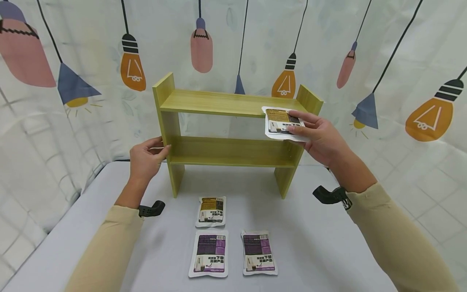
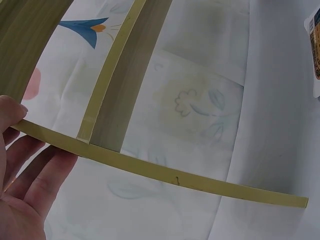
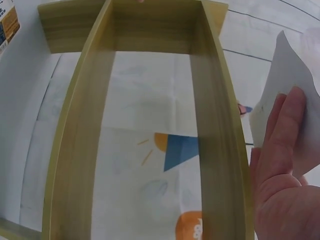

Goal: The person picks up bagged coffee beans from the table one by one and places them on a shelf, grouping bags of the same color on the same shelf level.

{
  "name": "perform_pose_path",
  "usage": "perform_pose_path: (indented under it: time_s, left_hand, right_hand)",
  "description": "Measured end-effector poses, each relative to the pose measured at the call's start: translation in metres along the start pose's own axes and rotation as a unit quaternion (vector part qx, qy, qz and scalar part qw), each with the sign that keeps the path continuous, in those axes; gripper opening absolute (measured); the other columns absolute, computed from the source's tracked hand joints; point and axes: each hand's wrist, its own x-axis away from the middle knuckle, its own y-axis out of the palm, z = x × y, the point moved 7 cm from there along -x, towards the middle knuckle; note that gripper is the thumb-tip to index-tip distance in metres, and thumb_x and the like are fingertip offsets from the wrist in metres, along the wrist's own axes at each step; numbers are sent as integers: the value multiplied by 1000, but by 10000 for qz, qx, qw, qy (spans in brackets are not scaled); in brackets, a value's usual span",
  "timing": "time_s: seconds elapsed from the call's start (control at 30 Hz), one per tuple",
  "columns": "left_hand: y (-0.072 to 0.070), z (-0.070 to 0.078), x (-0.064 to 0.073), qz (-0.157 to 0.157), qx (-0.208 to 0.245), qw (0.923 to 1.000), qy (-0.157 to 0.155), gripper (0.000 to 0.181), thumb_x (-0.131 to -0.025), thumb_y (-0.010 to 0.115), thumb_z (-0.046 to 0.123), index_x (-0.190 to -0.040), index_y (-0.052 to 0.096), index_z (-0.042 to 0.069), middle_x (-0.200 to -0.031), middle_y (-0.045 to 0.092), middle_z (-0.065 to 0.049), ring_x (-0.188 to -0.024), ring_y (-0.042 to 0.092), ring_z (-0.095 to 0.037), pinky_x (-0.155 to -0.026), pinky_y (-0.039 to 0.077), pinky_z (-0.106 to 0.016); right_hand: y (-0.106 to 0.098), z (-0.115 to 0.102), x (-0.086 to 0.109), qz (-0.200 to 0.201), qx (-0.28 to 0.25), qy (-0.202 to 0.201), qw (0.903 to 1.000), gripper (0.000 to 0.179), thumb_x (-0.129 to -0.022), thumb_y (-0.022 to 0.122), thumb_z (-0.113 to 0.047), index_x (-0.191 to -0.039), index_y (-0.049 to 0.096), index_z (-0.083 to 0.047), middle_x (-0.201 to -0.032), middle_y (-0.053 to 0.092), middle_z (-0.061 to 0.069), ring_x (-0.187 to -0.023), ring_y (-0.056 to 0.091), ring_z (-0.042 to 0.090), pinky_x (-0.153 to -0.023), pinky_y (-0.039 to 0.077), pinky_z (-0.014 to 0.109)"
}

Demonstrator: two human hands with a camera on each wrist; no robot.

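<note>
A small two-tier wooden shelf (image 1: 233, 156) stands on the white table. My left hand (image 1: 146, 160) grips its left side panel, thumb on the inner face and fingers outside, as the left wrist view (image 2: 30, 175) shows. At the shelf's upper right, my right hand (image 1: 324, 138) holds a flat white packet with a brown-and-black label (image 1: 277, 115), thumb on top and fingers underneath. The packet is raised in front of the top board's right end. In the right wrist view only the packet's plain white back (image 3: 280, 90) shows.
On the table before the shelf lie a brown-labelled packet (image 1: 211, 211) and two purple-labelled packets, one on the left (image 1: 209, 253) and one on the right (image 1: 259, 253). A curtain (image 1: 226, 24) printed with lamps hangs behind the shelf. The table (image 1: 168, 251) has a white cover.
</note>
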Motion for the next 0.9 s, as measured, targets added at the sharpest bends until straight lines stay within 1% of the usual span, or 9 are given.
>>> perform_pose_path:
  time_s: [0.17, 0.3, 0.37, 0.53, 0.7, 0.9]
  left_hand:
    - [0, 0, 0, -16, -18, 10000, -15, 49, -96, 73, 32, -138, 66, 9, -123, 73, -19, -105, 74, -39, -71, 55, -8]
    - [0, 0, 0, -17, -21, 10000, 0, 49, -96, 73, 32, -138, 66, 9, -123, 73, -20, -105, 74, -39, -72, 55, -8]
    - [0, 0, -1, -10, -18, 10000, 13, 49, -95, 73, 32, -138, 66, 9, -123, 73, -20, -104, 74, -39, -72, 55, -8]
    - [0, 1, -1, -8, -9, 10000, 52, 47, -96, 73, 29, -138, 66, 8, -122, 73, -20, -104, 74, -40, -71, 55, -8]
    - [1, 1, -1, -29, 11, 10000, -3, 46, -95, 74, 25, -138, 65, 8, -123, 73, -20, -104, 74, -39, -71, 55, -8]
    - [0, 0, 0, -44, 34, 10000, -36, 48, -96, 73, 28, -138, 65, 8, -123, 73, -20, -105, 73, -39, -72, 55, -9]
  right_hand:
    - [-2, -2, -5, -84, -59, -1, 9999, 49, -94, 72, -8, -141, 64, -21, -143, 46, 5, -112, 65, 20, -88, 61, 23]
    - [-2, -4, -6, -307, -326, 0, 9990, 47, -94, 71, -3, -139, 66, -18, -141, 47, 7, -110, 67, 20, -89, 61, 24]
    - [-3, -4, -7, -393, -371, 4, 9985, 47, -95, 70, -2, -139, 66, -17, -140, 47, 7, -110, 66, 20, -90, 61, 25]
    - [-3, -5, -7, -562, -380, 51, 9977, 48, -96, 68, 0, -141, 64, -16, -142, 44, 9, -113, 64, 21, -92, 60, 25]
    - [-1, -7, -7, -896, -503, 72, 9947, 52, -95, 66, 5, -143, 61, -14, -144, 41, 10, -114, 63, 21, -93, 59, 24]
    - [2, -9, -7, -1143, -531, 96, 9920, 53, -94, 64, 8, -143, 61, -13, -144, 37, 11, -114, 63, 21, -95, 58, 22]
